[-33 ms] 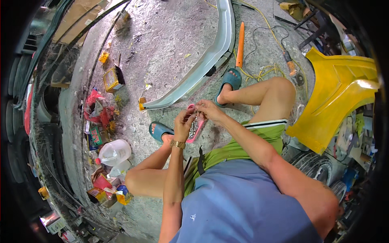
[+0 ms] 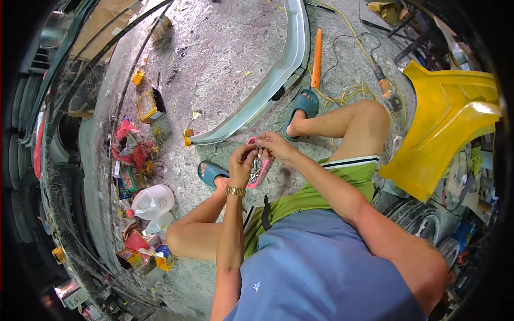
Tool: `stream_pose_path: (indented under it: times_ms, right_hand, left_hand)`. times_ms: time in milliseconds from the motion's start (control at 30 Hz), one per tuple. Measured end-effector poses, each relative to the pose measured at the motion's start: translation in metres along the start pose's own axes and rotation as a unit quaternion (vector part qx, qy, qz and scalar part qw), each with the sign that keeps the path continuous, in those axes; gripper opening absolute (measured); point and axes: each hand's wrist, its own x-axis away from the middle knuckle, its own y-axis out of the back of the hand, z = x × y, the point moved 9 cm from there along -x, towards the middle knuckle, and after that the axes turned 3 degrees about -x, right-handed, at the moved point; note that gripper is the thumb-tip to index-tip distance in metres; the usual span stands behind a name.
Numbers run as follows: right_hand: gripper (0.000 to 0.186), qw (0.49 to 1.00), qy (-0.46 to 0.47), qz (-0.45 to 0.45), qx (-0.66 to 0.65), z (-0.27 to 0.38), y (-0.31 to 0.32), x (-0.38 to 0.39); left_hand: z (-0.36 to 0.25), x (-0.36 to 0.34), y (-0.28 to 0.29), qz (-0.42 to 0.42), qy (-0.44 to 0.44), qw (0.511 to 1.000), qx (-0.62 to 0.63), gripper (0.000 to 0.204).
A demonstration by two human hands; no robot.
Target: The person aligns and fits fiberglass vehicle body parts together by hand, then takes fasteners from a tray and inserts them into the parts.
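Observation:
Over a small pink tray point(image 2: 251, 186) of little metal pieces, my two hands almost touch at the fingertips. My left hand point(image 2: 242, 162), with a gold watch point(image 2: 234, 191) on its wrist, has its fingers bent into a pinch. My right hand point(image 2: 275, 145) is also pinched, coming in from the right. Whatever small thing sits between the fingers is too tiny and covered to name. Just beyond my hands curves a long pale car-body strip point(image 2: 262, 96), apparently a bumper piece, lying on the floor.
An orange tapered piece point(image 2: 317, 59) and an angle grinder point(image 2: 390, 93) with a yellow cord lie ahead to the right. A yellow fender panel point(image 2: 444, 125) stands at right. To the left are a plastic jug point(image 2: 153, 201), a red bag point(image 2: 128, 144) and a yellow-black tin point(image 2: 150, 105).

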Motion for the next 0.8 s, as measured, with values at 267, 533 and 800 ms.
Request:
stream_pose_path:
  times_ms: [267,533,800]
  right_hand:
    - [0.019,0.951,0.211,0.063,0.215,0.058,-0.051,0.047]
    - [0.020,0.982,0.128,0.082,0.112,0.033,-0.040,0.039]
    - [0.014,0.979,0.077,0.035,0.184,0.000,-0.002,0.018]
  left_hand:
    - [-0.012,0.029,0.013,-0.082,0.006,0.992,0.099,0.018]
    - [-0.004,0.034,0.008,-0.090,0.041,0.981,0.166,0.021]
    - [0.046,0.029,0.008,-0.056,0.120,0.985,0.106,0.023]
